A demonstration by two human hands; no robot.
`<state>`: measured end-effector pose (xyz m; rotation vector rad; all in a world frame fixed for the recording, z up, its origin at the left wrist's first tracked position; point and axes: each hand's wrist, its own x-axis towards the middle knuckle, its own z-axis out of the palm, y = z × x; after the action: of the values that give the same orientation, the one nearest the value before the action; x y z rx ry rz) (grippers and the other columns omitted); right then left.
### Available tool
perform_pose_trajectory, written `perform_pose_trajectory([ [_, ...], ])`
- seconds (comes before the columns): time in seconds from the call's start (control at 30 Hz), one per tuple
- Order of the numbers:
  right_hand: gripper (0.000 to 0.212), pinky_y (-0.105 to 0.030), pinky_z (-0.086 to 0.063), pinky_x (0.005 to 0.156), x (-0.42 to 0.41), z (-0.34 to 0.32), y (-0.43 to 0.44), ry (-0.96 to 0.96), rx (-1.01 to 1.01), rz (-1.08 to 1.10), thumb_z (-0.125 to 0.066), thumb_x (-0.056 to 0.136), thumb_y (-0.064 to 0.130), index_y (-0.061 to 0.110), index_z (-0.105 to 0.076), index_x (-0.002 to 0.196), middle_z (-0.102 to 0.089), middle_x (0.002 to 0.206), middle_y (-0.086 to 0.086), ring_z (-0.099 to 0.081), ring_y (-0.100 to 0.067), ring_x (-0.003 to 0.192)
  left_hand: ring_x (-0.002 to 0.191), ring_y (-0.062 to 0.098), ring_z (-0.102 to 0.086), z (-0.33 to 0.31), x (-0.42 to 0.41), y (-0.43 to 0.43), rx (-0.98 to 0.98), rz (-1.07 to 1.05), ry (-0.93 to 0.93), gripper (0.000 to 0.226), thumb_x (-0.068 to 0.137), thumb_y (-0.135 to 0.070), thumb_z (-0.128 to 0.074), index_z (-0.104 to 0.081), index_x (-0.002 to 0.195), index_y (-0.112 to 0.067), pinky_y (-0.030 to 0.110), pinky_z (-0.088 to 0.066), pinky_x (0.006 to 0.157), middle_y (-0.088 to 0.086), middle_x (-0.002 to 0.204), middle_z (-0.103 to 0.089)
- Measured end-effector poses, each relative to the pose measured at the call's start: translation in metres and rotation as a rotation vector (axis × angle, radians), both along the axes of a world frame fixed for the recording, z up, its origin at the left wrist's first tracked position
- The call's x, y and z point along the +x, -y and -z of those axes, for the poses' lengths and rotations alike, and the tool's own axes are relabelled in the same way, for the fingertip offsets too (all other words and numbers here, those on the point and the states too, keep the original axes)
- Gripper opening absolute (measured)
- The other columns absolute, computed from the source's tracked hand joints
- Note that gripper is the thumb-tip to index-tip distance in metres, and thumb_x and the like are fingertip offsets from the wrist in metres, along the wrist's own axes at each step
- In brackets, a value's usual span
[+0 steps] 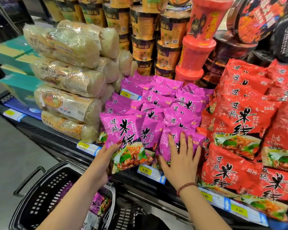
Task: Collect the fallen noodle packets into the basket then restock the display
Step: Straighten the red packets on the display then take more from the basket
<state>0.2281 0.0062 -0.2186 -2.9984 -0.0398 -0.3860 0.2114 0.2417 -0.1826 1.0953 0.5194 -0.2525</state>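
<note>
My left hand [105,161] grips a purple noodle packet [125,138] by its lower left corner, holding it upright at the front of the purple stack [161,103] on the display shelf. With fingers spread flat, my right hand [181,156] presses on another purple packet [181,140] at the shelf's front. Below my left arm a black basket [45,196] stands on the floor, and at least one purple packet [100,203] lies in it.
Red noodle packets [239,123] fill the shelf to the right. Clear bags of rice noodles [66,77] are stacked to the left. Cup and bowl noodles [145,30] stand behind. Yellow price tags [145,170] line the shelf edge. Grey floor lies at the left.
</note>
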Motion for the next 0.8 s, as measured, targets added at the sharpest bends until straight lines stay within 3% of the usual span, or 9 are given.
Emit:
perform_pose_trajectory([
  [0.07, 0.066, -0.056, -0.013, 0.116, 0.0, -0.018, -0.004, 0.062, 0.112, -0.079, -0.043, 0.086, 0.056, 0.025, -0.04, 0.144, -0.03, 0.154, -0.012, -0.027, -0.031, 0.143, 0.118, 0.031, -0.059, -0.005, 0.002, 0.003, 0.0, 0.028, 0.035, 0.101, 0.044, -0.053, -0.091, -0.053, 0.133, -0.024, 0.051, -0.044, 0.104, 0.008, 0.126, -0.065],
  [0.13, 0.056, -0.047, -0.022, 0.116, 0.005, -0.042, -0.014, 0.03, 0.472, -0.199, -0.05, 0.091, 0.05, 0.035, -0.037, 0.143, -0.031, 0.152, 0.004, -0.029, -0.019, 0.141, 0.118, 0.031, -0.059, -0.012, 0.006, 0.006, 0.0, 0.047, 0.066, 0.091, 0.045, -0.054, -0.089, -0.058, 0.126, -0.026, 0.053, -0.042, 0.106, 0.006, 0.122, -0.067],
  [0.27, 0.065, -0.021, -0.037, 0.104, 0.022, -0.087, -0.032, -0.336, 1.108, -0.375, -0.065, 0.088, 0.034, 0.061, -0.024, 0.132, -0.036, 0.132, 0.033, -0.039, 0.017, 0.12, 0.126, 0.033, -0.053, -0.021, 0.023, 0.01, 0.058, 0.097, 0.106, 0.106, 0.046, -0.059, -0.089, -0.05, 0.136, -0.017, 0.056, -0.038, 0.108, 0.011, 0.133, -0.06],
  [0.37, 0.073, -0.002, -0.041, 0.084, 0.044, -0.101, -0.033, -0.407, 1.173, -0.461, -0.07, 0.086, 0.026, 0.055, -0.028, 0.138, -0.037, 0.127, 0.034, -0.04, 0.025, 0.113, 0.124, 0.031, -0.055, -0.034, 0.037, 0.013, 0.084, 0.15, 0.137, 0.096, 0.051, -0.059, -0.087, -0.052, 0.132, -0.02, 0.054, -0.04, 0.107, 0.008, 0.129, -0.063],
  [0.47, 0.083, -0.006, -0.032, 0.09, 0.067, -0.11, -0.028, -0.412, 1.07, -0.495, -0.073, 0.082, 0.029, 0.053, -0.02, 0.142, -0.023, 0.131, 0.043, -0.03, 0.009, 0.128, 0.114, 0.025, -0.063, -0.046, 0.053, 0.015, 0.158, 0.233, 0.179, 0.064, 0.074, -0.052, -0.077, -0.057, 0.126, -0.021, 0.048, -0.049, 0.099, 0.004, 0.119, -0.069],
  [0.53, 0.087, -0.013, -0.032, 0.092, 0.08, -0.118, -0.024, -0.476, 1.058, -0.514, -0.074, 0.081, 0.028, 0.053, -0.018, 0.143, -0.019, 0.124, 0.047, -0.025, 0.01, 0.124, 0.091, 0.015, -0.071, -0.055, 0.062, 0.017, 0.187, 0.283, 0.211, 0.027, 0.092, -0.031, -0.063, -0.06, 0.116, -0.019, 0.031, -0.057, 0.078, 0.0, 0.099, -0.075],
  [0.63, 0.09, 0.002, -0.036, 0.076, 0.101, -0.124, -0.02, -0.538, 1.106, -0.529, -0.074, 0.081, 0.019, 0.051, -0.018, 0.144, -0.026, 0.124, 0.037, -0.039, 0.022, 0.1, 0.062, -0.005, -0.065, -0.072, 0.076, 0.016, 0.287, 0.328, 0.286, 0.012, 0.097, -0.022, -0.056, -0.058, 0.109, -0.022, 0.009, -0.046, 0.055, -0.016, 0.066, -0.07],
  [0.73, 0.091, -0.011, -0.036, 0.089, 0.122, -0.123, -0.023, -0.572, 1.147, -0.563, -0.074, 0.081, 0.017, 0.052, -0.018, 0.144, -0.022, 0.132, 0.032, -0.04, 0.022, 0.103, 0.097, 0.009, -0.067, -0.076, 0.098, 0.01, 0.286, 0.322, 0.348, 0.02, 0.092, -0.027, -0.062, -0.063, 0.111, -0.023, 0.02, -0.049, 0.077, -0.011, 0.096, -0.074],
  [0.8, 0.093, -0.012, -0.039, 0.09, 0.132, -0.126, -0.026, -0.533, 1.212, -0.582, -0.076, 0.076, 0.016, 0.05, -0.023, 0.144, -0.024, 0.134, 0.036, -0.04, 0.016, 0.117, 0.09, 0.013, -0.069, -0.082, 0.111, 0.008, 0.236, 0.289, 0.375, 0.018, 0.091, -0.02, -0.06, -0.064, 0.109, -0.019, 0.02, -0.051, 0.07, -0.004, 0.094, -0.075],
])
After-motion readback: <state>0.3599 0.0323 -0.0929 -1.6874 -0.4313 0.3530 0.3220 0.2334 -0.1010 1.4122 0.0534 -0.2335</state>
